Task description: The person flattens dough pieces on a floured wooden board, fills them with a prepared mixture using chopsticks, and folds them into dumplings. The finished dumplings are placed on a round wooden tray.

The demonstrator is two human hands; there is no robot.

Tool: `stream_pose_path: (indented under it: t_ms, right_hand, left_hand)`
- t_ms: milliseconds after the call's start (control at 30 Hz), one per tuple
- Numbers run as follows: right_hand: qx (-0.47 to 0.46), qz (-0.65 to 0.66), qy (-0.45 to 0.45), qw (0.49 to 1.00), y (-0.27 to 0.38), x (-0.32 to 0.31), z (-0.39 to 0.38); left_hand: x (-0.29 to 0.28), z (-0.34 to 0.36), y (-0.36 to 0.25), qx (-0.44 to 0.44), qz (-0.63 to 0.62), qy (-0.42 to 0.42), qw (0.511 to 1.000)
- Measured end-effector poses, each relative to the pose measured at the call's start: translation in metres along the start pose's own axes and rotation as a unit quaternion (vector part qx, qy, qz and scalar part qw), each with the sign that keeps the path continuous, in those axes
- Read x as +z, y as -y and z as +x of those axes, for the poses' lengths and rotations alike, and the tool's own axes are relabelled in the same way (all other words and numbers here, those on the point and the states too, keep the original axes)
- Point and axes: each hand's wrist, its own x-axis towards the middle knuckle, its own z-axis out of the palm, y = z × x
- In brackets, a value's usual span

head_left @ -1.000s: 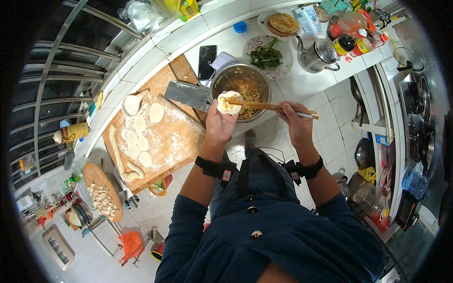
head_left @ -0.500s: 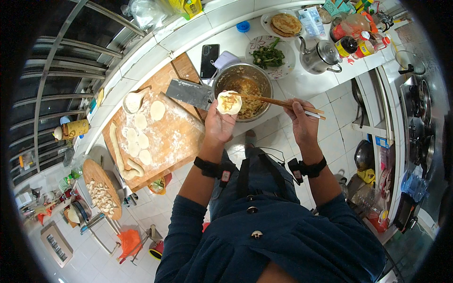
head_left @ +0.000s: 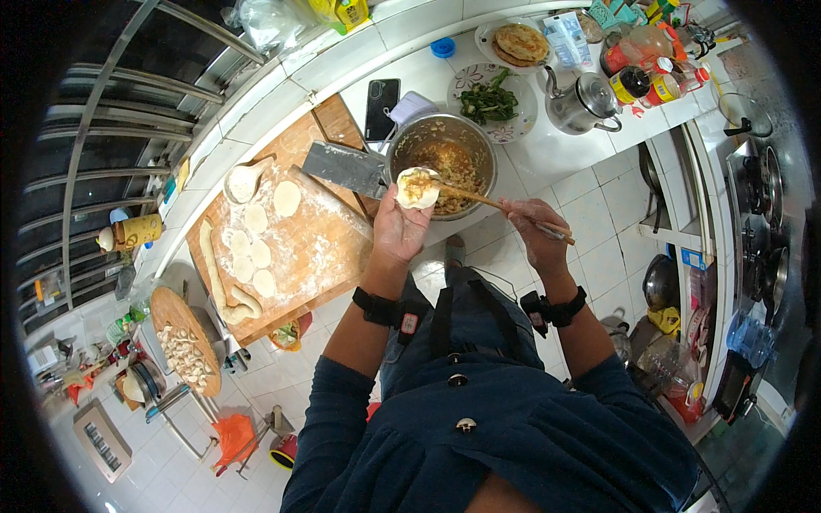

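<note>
My left hand (head_left: 400,227) cups a round dough wrapper (head_left: 414,195) with a yellowish filling on it, over the near rim of a steel bowl (head_left: 402,135) of chopped filling. My right hand (head_left: 539,231) grips wooden chopsticks (head_left: 489,201) whose tips reach to the filling on the wrapper. Left of the bowl, a wide dark cleaver (head_left: 340,168) lies at the edge of a floured board (head_left: 325,265), which bears a rolling pin (head_left: 335,205), several wrappers (head_left: 286,198), two dough ropes (head_left: 214,267) and a white scoop of flour (head_left: 242,183).
At the back are a phone (head_left: 381,111), a plate of greens (head_left: 510,126), flatbreads (head_left: 518,40), a steel kettle (head_left: 577,109) and bottles (head_left: 643,48). An oval board (head_left: 207,378) with folded dough pieces stands at left. A stove (head_left: 756,222) is at right.
My left hand and wrapper have shifted slightly right and down. My right hand has moved a little down, with the chopsticks now angled more steeply toward the wrapper.
</note>
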Motion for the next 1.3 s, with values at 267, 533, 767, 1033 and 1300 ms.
stream_pose_path:
  t_ms: [267,533,767,1033,1300]
  right_hand:
    - [-0.02,0.015,-0.059,0.998,-0.018,-0.006,-0.004]
    - [0.007,0.068,-0.071,0.995,-0.05,0.006,0.001]
    - [0.033,0.041,-0.074,0.996,-0.032,-0.003,0.005]
    - [-0.104,-0.249,0.227,0.936,-0.086,0.004,0.005]
    - [-0.17,-0.3,0.271,0.899,-0.016,0.013,0.029]
  left_hand:
    - [-0.004,0.001,-0.002,0.004,0.012,-0.005,1.0]
    - [-0.016,-0.002,-0.013,-0.017,0.026,0.089,0.996]
    - [-0.009,-0.014,-0.02,0.012,0.118,0.119,0.986]
    - [0.01,-0.029,-0.026,-0.028,0.115,0.135,0.984]
    - [0.031,-0.059,-0.039,-0.073,0.163,0.13,0.975]
